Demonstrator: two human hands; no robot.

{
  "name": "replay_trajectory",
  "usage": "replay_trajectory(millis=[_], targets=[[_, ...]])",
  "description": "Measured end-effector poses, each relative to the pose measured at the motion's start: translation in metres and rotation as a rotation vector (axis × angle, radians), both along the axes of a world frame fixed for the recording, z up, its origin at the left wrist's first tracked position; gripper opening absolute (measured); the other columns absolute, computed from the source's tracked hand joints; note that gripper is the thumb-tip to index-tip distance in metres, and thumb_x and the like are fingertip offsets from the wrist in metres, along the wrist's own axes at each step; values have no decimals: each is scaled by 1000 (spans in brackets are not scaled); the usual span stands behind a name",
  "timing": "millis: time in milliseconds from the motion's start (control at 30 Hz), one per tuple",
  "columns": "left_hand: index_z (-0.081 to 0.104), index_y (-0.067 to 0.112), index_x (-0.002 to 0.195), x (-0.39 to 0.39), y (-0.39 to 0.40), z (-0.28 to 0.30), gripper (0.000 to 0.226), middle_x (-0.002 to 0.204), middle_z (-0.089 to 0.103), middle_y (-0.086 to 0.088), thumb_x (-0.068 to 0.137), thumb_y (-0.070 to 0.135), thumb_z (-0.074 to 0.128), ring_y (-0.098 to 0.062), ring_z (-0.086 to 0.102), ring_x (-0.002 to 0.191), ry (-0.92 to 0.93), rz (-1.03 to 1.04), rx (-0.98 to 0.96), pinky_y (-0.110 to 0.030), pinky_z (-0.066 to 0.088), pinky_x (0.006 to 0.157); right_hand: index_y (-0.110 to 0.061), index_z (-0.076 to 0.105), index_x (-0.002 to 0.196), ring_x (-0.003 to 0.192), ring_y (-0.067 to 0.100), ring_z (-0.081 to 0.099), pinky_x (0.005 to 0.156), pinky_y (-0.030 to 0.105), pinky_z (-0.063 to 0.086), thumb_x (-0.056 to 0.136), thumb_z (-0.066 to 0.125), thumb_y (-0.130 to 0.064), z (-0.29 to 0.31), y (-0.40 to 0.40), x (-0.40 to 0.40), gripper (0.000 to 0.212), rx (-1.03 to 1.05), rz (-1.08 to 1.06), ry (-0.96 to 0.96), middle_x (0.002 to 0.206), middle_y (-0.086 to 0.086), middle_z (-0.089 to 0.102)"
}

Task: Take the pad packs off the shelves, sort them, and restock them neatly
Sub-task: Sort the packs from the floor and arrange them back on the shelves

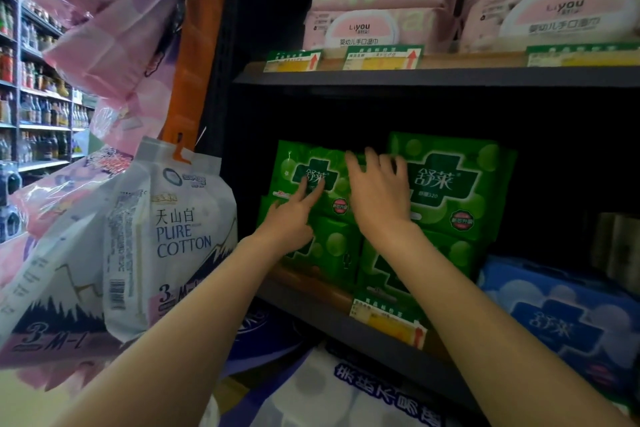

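Currently: both hands flat on the green packs, gripping nothing.
Left hand (294,215) presses two straight fingers on the upper-left pack (311,177); right hand (377,191), fingers spread, rests at its three-o'clock edge, nearer the taller pack (453,184).

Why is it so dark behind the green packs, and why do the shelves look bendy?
In the head view, the shelf above shades the space behind the green pad packs, so it looks nearly black; the wide-angle lens bends straight shelf edges and stretches the forearms; the left hand and right hand look slightly blurred; the white cotton pack catches more light.
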State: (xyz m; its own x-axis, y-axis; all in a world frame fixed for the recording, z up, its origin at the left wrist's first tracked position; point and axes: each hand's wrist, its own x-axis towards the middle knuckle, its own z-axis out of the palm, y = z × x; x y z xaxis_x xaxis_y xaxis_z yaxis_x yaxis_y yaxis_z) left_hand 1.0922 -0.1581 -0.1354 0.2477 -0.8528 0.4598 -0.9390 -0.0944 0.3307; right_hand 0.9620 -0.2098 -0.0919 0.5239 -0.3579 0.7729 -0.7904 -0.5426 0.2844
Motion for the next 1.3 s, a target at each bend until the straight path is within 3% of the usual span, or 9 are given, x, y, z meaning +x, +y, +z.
replay_trajectory(millis=[67, 167, 333, 467, 667, 833, 1033, 1167, 1300], targets=[[-4, 26, 149, -7, 0, -8, 82, 158, -6, -9, 89, 2, 46, -28, 25, 139, -57, 80, -73, -45, 16, 116, -14, 43, 136, 136, 33, 28, 113, 49, 14, 87, 57, -9, -3, 2, -10, 52, -63, 52, -20, 149, 17, 31], [3, 30, 150, -24, 2, -31, 74, 158, -2, -6, 93, 5, 43, -33, 9, 143, -84, 70, -208, -45, 19, 114, -13, 60, 121, 129, 44, 38, 106, 61, 23, 69, 77, -8, -12, 3, -35, 56, -151, 61, -193, 140, 22, 43], [3, 41, 147, -34, -1, -48, 76, 156, 5, 2, 95, 5, 45, -33, 12, 138, -217, 147, -242, -33, 44, 95, -38, 6, 149, 139, 47, -13, 108, 65, 5, 81, 68, -43, -26, -2, -82, 93, 186, -161, -163, 155, 15, -17], [19, 32, 147, -42, -14, -42, 67, 143, 29, -3, 92, 15, 54, -30, 29, 127, -112, 115, -327, -36, 47, 89, -41, -12, 146, 138, 51, -12, 110, 57, 22, 83, 68, -38, -33, -10, -94, 102, 270, -189, -120, 148, 10, -38], [32, 21, 134, -57, -38, -38, 56, 132, 35, -5, 87, 13, 62, -28, 42, 116, -31, 128, -392, -35, 45, 80, -45, -12, 145, 139, 49, -11, 101, 52, 39, 82, 70, -31, -31, -21, -96, 105, 302, -181, -125, 148, 5, -39], [32, 22, 138, -55, -25, -40, 59, 139, 28, -10, 87, 8, 60, -30, 32, 124, 25, 66, -433, -35, 44, 86, -44, -10, 146, 140, 48, -4, 86, 43, 52, 82, 69, -31, -35, -13, -96, 102, 275, -182, -107, 150, 7, -36], [-3, 42, 146, -44, -21, -25, 87, 155, -21, -11, 89, 30, 60, -48, -8, 139, 125, 188, -263, -59, 25, 106, -38, -15, 147, 139, 50, 5, 69, 34, 55, 86, 67, -21, -40, -17, -82, 103, 221, -195, -17, 150, 13, -34], [-10, 42, 145, -33, -14, -30, 97, 154, -21, -15, 87, 25, 65, -52, -5, 138, 218, 179, -138, -55, 21, 109, -38, -16, 146, 137, 53, 10, 53, 27, 42, 87, 65, -7, -39, -22, -73, 105, 181, -216, -1, 149, 14, -34], [-16, 43, 144, -52, -17, -37, 102, 153, -23, -16, 86, 24, 66, -50, 3, 138, 169, 159, -66, -49, 27, 108, -39, -18, 145, 134, 49, 24, 59, 31, 48, 87, 64, -33, -39, -22, -95, 101, 223, -209, 4, 149, 13, -35]])
